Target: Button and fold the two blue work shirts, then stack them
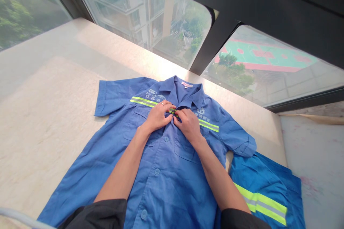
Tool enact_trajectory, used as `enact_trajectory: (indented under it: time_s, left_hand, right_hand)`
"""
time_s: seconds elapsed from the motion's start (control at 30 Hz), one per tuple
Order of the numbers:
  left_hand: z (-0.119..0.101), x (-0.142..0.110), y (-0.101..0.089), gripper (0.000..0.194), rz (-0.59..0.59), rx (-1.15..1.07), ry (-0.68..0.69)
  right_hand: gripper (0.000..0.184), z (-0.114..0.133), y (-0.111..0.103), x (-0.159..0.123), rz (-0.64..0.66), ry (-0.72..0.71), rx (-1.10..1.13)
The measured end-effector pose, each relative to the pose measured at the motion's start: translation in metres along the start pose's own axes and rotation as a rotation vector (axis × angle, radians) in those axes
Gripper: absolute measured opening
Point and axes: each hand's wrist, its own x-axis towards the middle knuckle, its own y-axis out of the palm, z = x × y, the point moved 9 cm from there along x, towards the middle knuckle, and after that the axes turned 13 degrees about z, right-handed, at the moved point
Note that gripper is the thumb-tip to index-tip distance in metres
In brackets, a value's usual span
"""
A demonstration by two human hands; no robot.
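A blue short-sleeved work shirt [107,161] lies spread out, front side up, its collar toward the window. A yellow-green and grey reflective stripe [209,125] crosses its chest, with white printing above. Both my hands meet at the front placket just below the collar. My left hand [158,116] pinches the shirt's edge, a ring on one finger. From the other side my right hand [188,123] pinches the cloth close to it. Whatever lies between the fingertips is hidden. Lower down the placket, several buttons [157,171] show.
Another blue garment [263,186] with reflective stripes lies at the lower right, partly beside the shirt's sleeve. The pale stone sill [67,78] runs along the windows with dark frames [206,50]. A white tube or cable [24,218] crosses the lower left corner.
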Motion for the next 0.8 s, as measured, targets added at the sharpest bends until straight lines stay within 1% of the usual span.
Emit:
enact_trajectory:
  time_s: [0.2,0.4,0.47,0.53,0.67,0.73,0.8]
  left_hand:
    - [0.000,0.001,0.001,0.034,0.001,0.031,-0.030]
    - [0.000,0.001,0.002,0.033,-0.013,0.053,-0.038]
    - [0.001,0.001,0.002,0.032,-0.006,0.043,-0.042]
    - [0.002,0.001,0.002,0.032,-0.002,0.024,-0.043]
    - [0.004,0.001,0.000,0.027,-0.023,-0.032,-0.045]
    - [0.005,0.001,-0.001,0.024,-0.041,-0.053,-0.049]
    - [0.005,0.001,-0.002,0.024,-0.057,-0.059,-0.057]
  right_hand:
    - [0.016,0.007,-0.001,-0.002,0.050,-0.017,-0.069]
    - [0.013,0.004,0.001,-0.001,-0.021,0.059,-0.089]
    - [0.014,0.000,0.003,0.000,-0.043,0.045,-0.032]
    - [0.014,-0.005,0.003,-0.001,-0.054,0.004,0.076]
    - [0.016,-0.009,-0.005,-0.003,-0.087,-0.078,0.297]
    - [0.019,-0.006,-0.010,-0.005,-0.108,-0.114,0.345]
    - [0.020,-0.002,-0.013,-0.006,-0.129,-0.129,0.326]
